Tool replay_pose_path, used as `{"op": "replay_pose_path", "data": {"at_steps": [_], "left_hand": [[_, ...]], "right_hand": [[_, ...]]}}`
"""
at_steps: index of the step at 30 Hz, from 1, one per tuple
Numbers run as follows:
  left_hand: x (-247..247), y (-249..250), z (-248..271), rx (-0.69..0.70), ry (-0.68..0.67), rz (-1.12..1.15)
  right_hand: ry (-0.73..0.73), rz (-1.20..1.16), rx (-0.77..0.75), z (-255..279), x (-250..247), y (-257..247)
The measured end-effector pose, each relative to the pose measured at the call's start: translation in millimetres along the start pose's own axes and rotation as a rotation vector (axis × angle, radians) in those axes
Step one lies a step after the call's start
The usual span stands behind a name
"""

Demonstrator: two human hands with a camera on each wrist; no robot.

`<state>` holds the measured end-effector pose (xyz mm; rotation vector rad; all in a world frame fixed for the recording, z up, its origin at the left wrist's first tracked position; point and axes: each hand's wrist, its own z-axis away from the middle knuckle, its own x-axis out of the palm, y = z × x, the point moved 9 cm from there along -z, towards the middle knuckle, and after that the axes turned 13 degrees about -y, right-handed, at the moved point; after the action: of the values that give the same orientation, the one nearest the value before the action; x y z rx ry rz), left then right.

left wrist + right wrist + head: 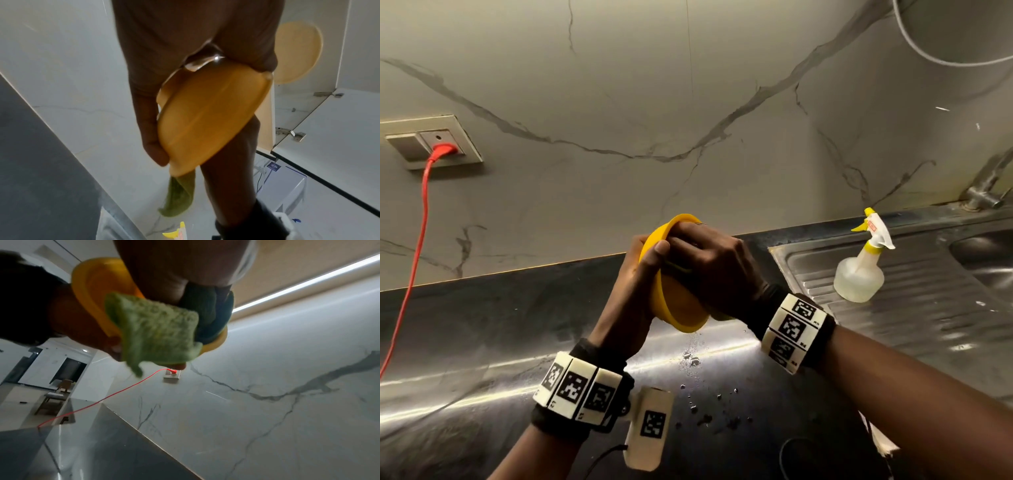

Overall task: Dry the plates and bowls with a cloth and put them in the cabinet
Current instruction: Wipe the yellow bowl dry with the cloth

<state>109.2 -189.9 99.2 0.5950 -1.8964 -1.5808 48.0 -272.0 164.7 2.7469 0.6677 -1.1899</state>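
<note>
Bowl (681,301) is held tilted on edge above the counter (482,325), gripped by left hand (633,284); right hand (715,267) is curled inside, clutching the cloth (158,337).

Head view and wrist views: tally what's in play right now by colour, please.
Yellow: 1, the bowl held by the left hand
Green: 1, the cloth gripped by the right hand
Red: 1, the cable
White and yellow: 1, the spray bottle
Total: 4
</note>
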Motion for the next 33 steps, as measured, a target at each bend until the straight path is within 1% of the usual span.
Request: {"op": "replay_pose_path", "data": {"at_steps": [1, 3, 5, 8, 11, 12, 13, 14, 16, 18, 20, 22, 24, 26, 30, 32, 33], "left_hand": [[-2, 4, 0, 0.016, 0.008, -0.03], [-6, 12, 0, 0.064, 0.022, -0.124], [-7, 20, 1, 0.107, 0.004, -0.211], [-5, 22, 3, 0.126, -0.039, -0.319], [-7, 20, 6, 0.137, -0.018, -0.342], [-7, 22, 6, 0.157, -0.006, -0.333], [-7, 24, 7, 0.177, 0.002, -0.315], [-7, 25, 6, 0.196, 0.005, -0.29], [-7, 26, 6, 0.235, 0.012, -0.24], [-8, 23, 5, 0.264, 0.016, -0.205], [-9, 20, 6, 0.259, 0.016, -0.193], [-12, 19, 6, 0.241, 0.026, -0.2], [-16, 18, 6, 0.229, 0.041, -0.184], [-21, 16, 5, 0.194, 0.043, -0.132], [-25, 18, 5, 0.15, 0.072, -0.164], [-22, 18, 4, 0.145, 0.057, -0.186], [-20, 18, 5, 0.151, 0.048, -0.191]], "right_hand": [[0.012, 0.005, 0.014, -1, 0, 0], [0.033, -0.026, 0.094, 0, 2, 2], [0.023, -0.134, 0.202, 9, 7, 9], [-0.093, -0.397, 0.312, 33, 28, 15], [-0.173, -0.598, 0.411, 52, 49, 12], [-0.184, -0.702, 0.457, 54, 52, 10], [-0.202, -0.86, 0.513, 54, 54, 9], [-0.226, -1.05, 0.574, 53, 57, 7], [-0.279, -1.452, 0.643, 47, 62, -2], [-0.261, -1.74, 0.644, 36, 57, -11], [-0.22, -1.859, 0.625, 31, 57, -17], [-0.193, -1.748, 0.595, 33, 57, -15], [-0.19, -1.422, 0.502, 36, 52, -9], [-0.219, -1.072, 0.349, 32, 45, -9], [-0.292, -0.521, 0.14, 24, 43, -12], [-0.28, -0.26, 0.105, 20, 43, -7], [-0.251, -0.191, 0.118, 16, 40, -1]]}}
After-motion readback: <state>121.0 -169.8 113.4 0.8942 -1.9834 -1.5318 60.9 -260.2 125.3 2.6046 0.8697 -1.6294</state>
